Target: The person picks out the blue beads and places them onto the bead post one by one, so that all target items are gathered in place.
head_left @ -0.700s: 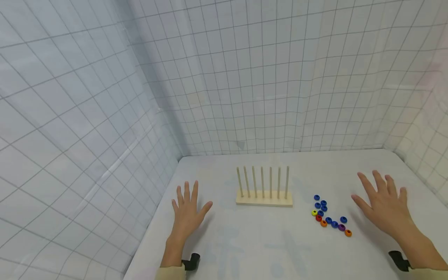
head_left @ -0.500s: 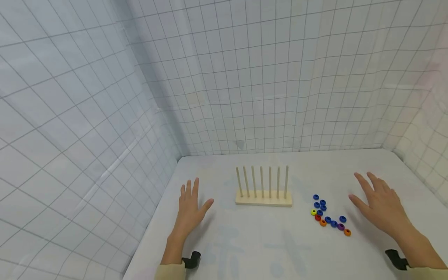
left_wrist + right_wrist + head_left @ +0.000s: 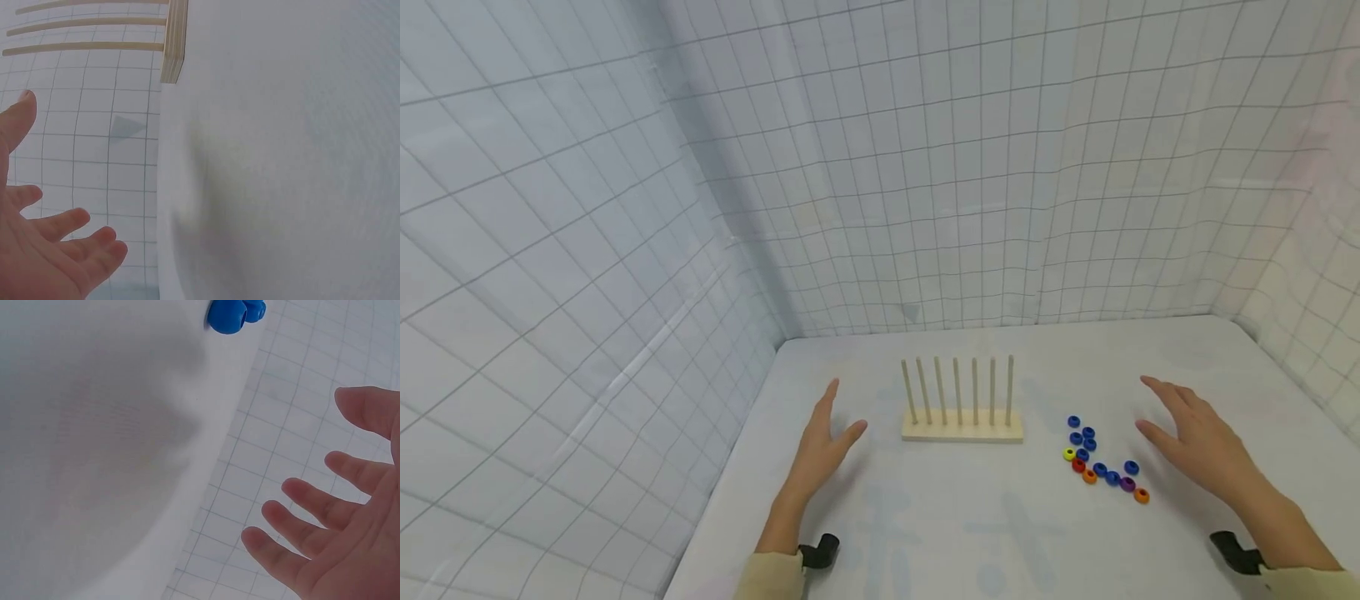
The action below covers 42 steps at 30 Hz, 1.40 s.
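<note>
A pale wooden rack (image 3: 962,432) with several upright pegs stands on the white table, between my hands. My left hand (image 3: 820,450) hovers to its left, fingers loosely extended, thumb apart, holding nothing. To the right of the rack lies a loose cluster of small beads, mostly blue (image 3: 1100,470), with a yellow bead (image 3: 1069,454), a red bead (image 3: 1078,465), a purple bead (image 3: 1127,483) and two orange ones. My right hand (image 3: 1206,446) hangs just right of the beads with nothing in it. In the right wrist view its fingers (image 3: 300,528) are spread and slightly bent.
The white table (image 3: 940,525) ends at a grid-patterned curtain (image 3: 925,208) along the back and both sides. Black wrist mounts (image 3: 820,552) sit on both forearms, below the sleeves' cuffs. The hands cast soft shadows on the table.
Both hands have turned from palm-down toward thumb-up. The left has shifted right toward the rack, and the right has moved slightly left toward the beads. Rack and beads stay put.
</note>
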{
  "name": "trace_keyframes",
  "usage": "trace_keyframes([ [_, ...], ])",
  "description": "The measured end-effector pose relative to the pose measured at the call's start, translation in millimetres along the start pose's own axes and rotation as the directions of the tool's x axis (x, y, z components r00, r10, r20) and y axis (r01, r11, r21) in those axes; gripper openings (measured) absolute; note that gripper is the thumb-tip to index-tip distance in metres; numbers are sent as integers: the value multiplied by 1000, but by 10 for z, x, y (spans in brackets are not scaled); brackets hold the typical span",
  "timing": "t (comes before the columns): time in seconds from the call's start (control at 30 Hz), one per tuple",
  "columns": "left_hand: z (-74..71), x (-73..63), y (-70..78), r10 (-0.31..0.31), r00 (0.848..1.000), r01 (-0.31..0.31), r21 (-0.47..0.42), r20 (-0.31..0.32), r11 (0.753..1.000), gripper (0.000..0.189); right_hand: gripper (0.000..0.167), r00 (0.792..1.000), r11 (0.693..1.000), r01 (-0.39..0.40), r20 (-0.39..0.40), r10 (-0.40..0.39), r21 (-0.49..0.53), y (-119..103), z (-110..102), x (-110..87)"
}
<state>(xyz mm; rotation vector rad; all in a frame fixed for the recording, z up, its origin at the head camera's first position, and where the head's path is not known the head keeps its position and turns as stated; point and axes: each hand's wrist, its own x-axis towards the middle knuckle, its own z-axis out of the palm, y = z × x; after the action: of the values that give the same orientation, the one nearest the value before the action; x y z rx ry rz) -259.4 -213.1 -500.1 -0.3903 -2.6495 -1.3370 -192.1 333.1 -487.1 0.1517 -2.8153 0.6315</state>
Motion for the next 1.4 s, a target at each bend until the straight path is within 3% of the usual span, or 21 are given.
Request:
trace_keyframes([
  [0.13,79,90,-30,-8,1000,11,-84,30,996,87,74,1000,1000,-11,20,11,-1,-46,30,45],
  [0.3,198,195,-16,-23,996,33,-113,89,993,86,68,999,1000,0,37,-1,11,-85,92,112],
  [0.67,466,394,-19,35,976,5,-185,217,983,78,61,998,996,38,56,-43,86,-207,255,259],
  [0.93,598,487,53,22,951,27,-154,308,988,79,59,995,994,16,93,-26,106,-278,369,367],
  [1.4,705,557,57,7,949,4,-35,316,999,56,46,991,993,1,134,-17,121,-355,540,516],
])
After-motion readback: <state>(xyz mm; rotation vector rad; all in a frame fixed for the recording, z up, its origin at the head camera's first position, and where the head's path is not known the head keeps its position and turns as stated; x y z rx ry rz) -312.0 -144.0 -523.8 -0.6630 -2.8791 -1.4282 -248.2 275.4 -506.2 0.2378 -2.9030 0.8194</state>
